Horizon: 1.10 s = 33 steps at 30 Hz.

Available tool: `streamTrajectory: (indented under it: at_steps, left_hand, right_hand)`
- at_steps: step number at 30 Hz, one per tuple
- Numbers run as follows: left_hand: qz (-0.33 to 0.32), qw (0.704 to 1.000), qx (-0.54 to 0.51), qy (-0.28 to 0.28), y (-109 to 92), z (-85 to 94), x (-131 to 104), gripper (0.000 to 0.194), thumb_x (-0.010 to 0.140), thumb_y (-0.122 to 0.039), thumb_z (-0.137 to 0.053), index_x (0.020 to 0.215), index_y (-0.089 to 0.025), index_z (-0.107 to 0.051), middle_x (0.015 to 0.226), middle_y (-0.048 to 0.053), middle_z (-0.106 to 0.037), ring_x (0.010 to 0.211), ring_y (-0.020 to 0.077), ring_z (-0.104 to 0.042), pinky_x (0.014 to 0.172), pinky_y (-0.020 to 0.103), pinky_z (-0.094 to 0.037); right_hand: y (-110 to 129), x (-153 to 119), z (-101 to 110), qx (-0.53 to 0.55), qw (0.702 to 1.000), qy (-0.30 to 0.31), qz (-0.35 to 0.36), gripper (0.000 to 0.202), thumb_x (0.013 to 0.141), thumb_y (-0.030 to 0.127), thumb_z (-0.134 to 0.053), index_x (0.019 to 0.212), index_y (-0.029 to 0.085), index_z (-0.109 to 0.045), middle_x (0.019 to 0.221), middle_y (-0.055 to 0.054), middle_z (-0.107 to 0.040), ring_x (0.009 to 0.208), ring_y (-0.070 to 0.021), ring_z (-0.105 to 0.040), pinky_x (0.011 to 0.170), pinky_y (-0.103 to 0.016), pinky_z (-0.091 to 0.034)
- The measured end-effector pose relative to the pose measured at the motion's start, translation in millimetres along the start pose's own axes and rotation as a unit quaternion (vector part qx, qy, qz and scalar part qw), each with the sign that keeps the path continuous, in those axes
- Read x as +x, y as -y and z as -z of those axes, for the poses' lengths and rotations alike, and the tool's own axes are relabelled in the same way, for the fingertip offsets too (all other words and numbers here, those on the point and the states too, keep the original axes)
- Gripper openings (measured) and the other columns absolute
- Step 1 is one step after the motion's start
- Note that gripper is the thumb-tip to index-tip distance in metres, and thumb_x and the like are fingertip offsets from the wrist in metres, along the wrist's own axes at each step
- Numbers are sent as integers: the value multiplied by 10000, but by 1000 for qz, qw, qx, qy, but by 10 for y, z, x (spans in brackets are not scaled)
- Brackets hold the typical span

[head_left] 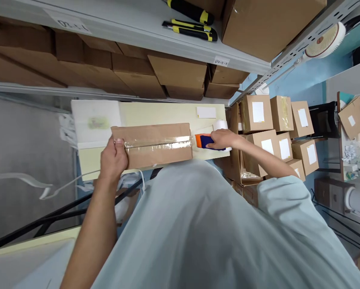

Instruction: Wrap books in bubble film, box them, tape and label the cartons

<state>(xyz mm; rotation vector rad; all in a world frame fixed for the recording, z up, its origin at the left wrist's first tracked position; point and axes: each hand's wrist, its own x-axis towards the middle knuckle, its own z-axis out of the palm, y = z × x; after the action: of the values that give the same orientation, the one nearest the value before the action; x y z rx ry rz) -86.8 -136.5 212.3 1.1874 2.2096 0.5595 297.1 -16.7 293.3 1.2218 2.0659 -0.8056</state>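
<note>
A long cardboard box (158, 156) lies on the pale yellow table (156, 108), with clear tape along its top seam. My left hand (113, 157) grips the box's left end, thumb on top and fingers down the side. Just beyond the right end of the box, my right hand (223, 139) is closed around an orange and dark blue tape dispenser (204, 141). A white roll (220, 125) sits behind that hand. A white label (206, 112) lies near the table's back edge.
Above the table runs a grey shelf (122, 38) with cutters (193, 31) and cardboard boxes. Several labelled boxes (256, 113) are stacked to the right. White paper (97, 120) covers the table's left end. A white cable (74, 180) hangs at the left.
</note>
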Motion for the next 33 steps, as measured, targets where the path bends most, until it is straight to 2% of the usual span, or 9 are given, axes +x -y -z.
streamTrajectory:
  at_steps: [4, 7, 9, 13, 16, 19, 22, 27, 33]
  left_hand:
    - [9, 1000, 24, 17, 18, 11, -3, 732, 1088, -500, -367, 1677, -81, -479, 1553, 248, -670, 1398, 415, -659, 1233, 624, -481]
    - [-59, 998, 17, -32, -8, 38, -62, 856, 1078, -507, -408, 1723, 48, -311, 1747, 338, -417, 1613, 436, -465, 1337, 615, -356]
    - [-126, 988, 10, -92, -106, 50, -134, 857, 1076, -512, -432, 1717, 46, -317, 1784, 338, -350, 1692, 425, -338, 1384, 606, -270]
    - [-244, 958, -61, -138, -603, 5, -233, 634, 1095, -480, -455, 1638, -164, -538, 1679, 223, -568, 1665, 361, -422, 1389, 584, -308]
    - [-353, 921, -99, -128, -1153, 18, -157, 494, 1106, -387, -469, 1552, -271, -646, 1619, 140, -649, 1606, 323, -517, 1374, 591, -363]
    - [-414, 892, -109, -143, -1630, 168, 85, 481, 1112, -332, -453, 1540, -289, -669, 1634, 120, -641, 1586, 311, -542, 1343, 582, -423]
    - [-413, 884, -119, -183, -1921, 393, 471, 506, 1108, -309, -442, 1564, -234, -648, 1715, 156, -550, 1597, 334, -524, 1325, 580, -448]
    - [-387, 890, -120, -211, -2061, 739, 972, 567, 1064, -265, -455, 1604, -154, -590, 1706, 225, -539, 1576, 390, -541, 1285, 619, -490]
    - [-395, 879, -147, -223, -1667, 803, 817, 538, 1102, -312, -439, 1615, -242, -586, 1641, 159, -625, 1563, 350, -562, 1290, 593, -504]
  right_hand:
    - [42, 91, -273, -17, 996, -30, -87, 278, 1027, 352, -748, 1219, 153, -758, 1211, -239, -811, 1176, -417, -760, 971, -501, -560]
    - [-96, 6, -257, 37, 994, -63, -86, 333, 1030, 464, -765, 1219, 190, -742, 1184, -224, -815, 1168, -401, -764, 948, -454, -575]
    - [-166, -94, -122, 76, 988, -103, -81, 411, 1013, 569, -774, 1185, 198, -731, 1122, -222, -813, 1132, -410, -769, 910, -436, -577]
    - [-38, -215, 380, 145, 969, -194, -54, 562, 1068, 722, -587, 1253, 198, -673, 1089, -207, -795, 1066, -419, -779, 838, -426, -562]
    - [311, -143, 891, 158, 958, -239, 14, 536, 1097, 622, -559, 1400, 181, -579, 1138, -197, -776, 1062, -408, -767, 851, -430, -559]
    - [788, 61, 1462, 120, 948, -272, 111, 503, 1106, 486, -541, 1458, 129, -499, 1223, -228, -746, 1101, -394, -737, 913, -446, -558]
    - [1260, 359, 2051, 73, 928, -318, 182, 388, 1126, 390, -482, 1420, 138, -510, 1270, -215, -736, 1130, -350, -722, 966, -430, -549]
    - [1855, 854, 2863, -24, 932, -345, 107, 345, 1110, 311, -540, 1417, 156, -569, 1389, -208, -745, 1297, -333, -699, 1097, -414, -517]
    - [2190, 1248, 3136, -40, 935, -351, 30, 360, 1037, 199, -647, 1392, 144, -664, 1415, -210, -756, 1332, -343, -701, 1196, -466, -485]
